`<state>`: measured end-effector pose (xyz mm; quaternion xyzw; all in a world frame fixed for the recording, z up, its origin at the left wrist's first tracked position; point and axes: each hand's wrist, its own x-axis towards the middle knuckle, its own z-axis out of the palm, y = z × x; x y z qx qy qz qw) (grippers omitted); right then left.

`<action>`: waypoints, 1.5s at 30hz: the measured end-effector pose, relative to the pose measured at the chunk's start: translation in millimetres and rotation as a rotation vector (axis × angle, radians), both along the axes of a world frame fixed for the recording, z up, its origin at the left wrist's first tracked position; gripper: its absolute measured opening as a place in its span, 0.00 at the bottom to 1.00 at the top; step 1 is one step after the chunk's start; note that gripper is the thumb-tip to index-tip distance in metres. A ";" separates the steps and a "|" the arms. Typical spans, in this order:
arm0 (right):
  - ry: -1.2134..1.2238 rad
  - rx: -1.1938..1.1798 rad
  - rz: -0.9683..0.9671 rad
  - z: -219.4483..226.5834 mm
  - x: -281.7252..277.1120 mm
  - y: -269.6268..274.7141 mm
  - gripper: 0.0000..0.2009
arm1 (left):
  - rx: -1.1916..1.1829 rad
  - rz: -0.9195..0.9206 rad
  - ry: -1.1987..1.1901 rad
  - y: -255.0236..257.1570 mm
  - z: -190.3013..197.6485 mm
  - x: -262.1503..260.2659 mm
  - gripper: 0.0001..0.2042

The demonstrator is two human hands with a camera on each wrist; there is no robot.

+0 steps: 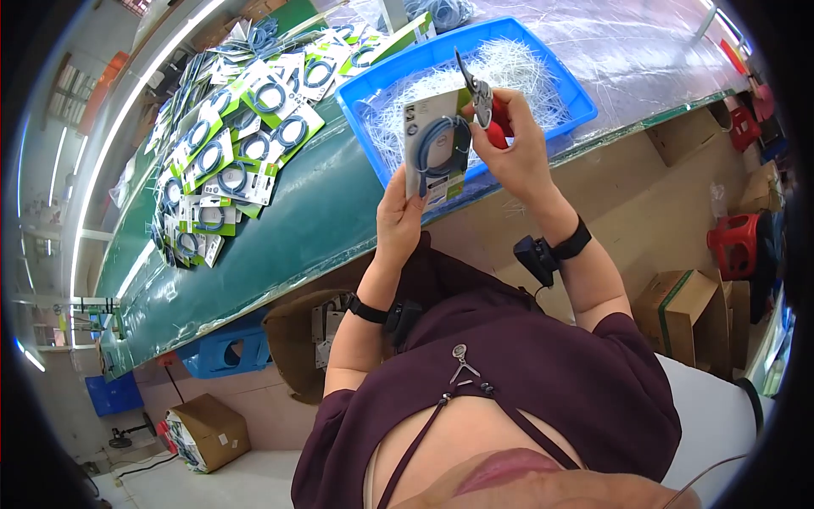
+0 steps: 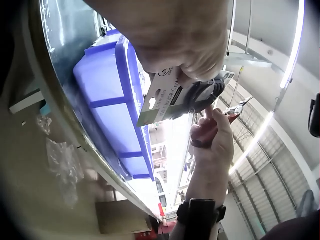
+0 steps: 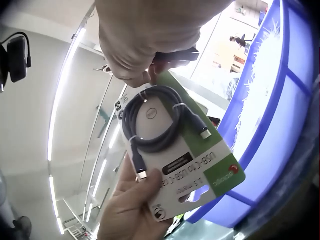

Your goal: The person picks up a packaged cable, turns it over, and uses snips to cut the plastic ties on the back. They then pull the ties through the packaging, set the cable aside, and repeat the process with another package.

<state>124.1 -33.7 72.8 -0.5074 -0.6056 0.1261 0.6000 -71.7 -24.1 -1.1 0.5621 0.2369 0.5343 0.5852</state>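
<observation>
My left hand holds a white-and-green retail card by its lower part. A coiled blue-grey USB-C cable is fastened to the card's front with thin ties, both plugs hanging toward the end with the hang hole. In the right wrist view the left thumb lies on the card's face near one plug. My right hand grips red-handled snips, their metal jaws pointing up, away from the card. Fingertips of that hand are right at the card's edge beside the coil.
Behind the card, a blue plastic bin on the green table holds many thin white strips. A heap of similar carded cables covers the table to the left. Cardboard boxes and a red stool stand at right.
</observation>
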 end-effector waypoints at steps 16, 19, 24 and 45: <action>-0.239 -0.036 -0.071 -11.0 -16.0 27.4 0.18 | -0.068 0.069 0.290 -17.8 17.0 -88.5 0.24; -0.335 -0.127 -0.167 -14.3 -1.2 47.1 0.18 | -0.238 0.263 0.154 -65.7 -1.6 -173.8 0.25; 0.304 -0.219 0.075 -53.3 39.8 55.5 0.23 | -0.443 0.724 0.026 -205.5 -56.9 -312.2 0.28; 0.771 -0.439 0.544 -50.5 8.1 -1.6 0.34 | -0.040 1.149 0.427 220.3 -80.3 -294.9 0.45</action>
